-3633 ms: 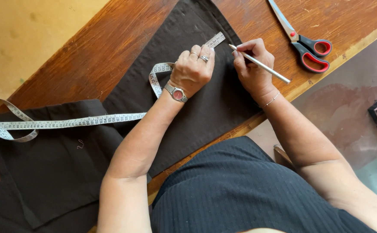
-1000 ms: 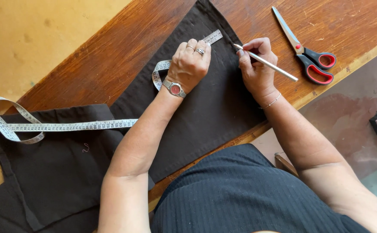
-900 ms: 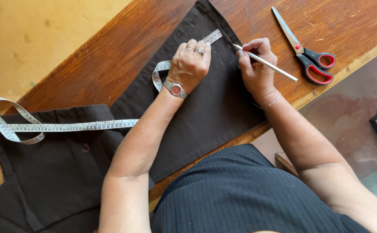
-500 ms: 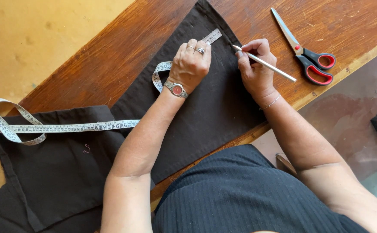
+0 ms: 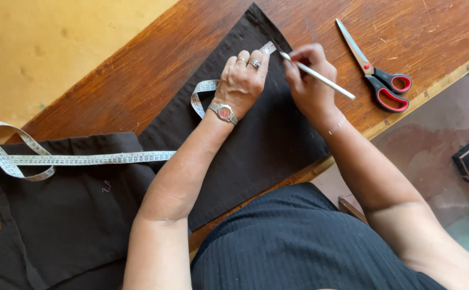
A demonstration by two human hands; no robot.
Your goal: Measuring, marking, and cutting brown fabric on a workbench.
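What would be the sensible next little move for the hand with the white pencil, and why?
Probably a short mark on the dark cloth beside the tape's end. The left hand pins the measuring tape flat, and the right hand holds the white pencil with its tip right at the tape's end, by the left fingertips.

A plain dark brown fabric [image 5: 256, 139] is seen under both hands. A white measuring tape [image 5: 84, 159] with dark markings is pinned beneath the left hand [image 5: 241, 83]. A white pencil [image 5: 320, 78] is gripped in the right hand [image 5: 307, 80]. Red-handled silver scissors [image 5: 377, 78] are seen to its right on a reddish-brown wooden table [image 5: 138, 75].
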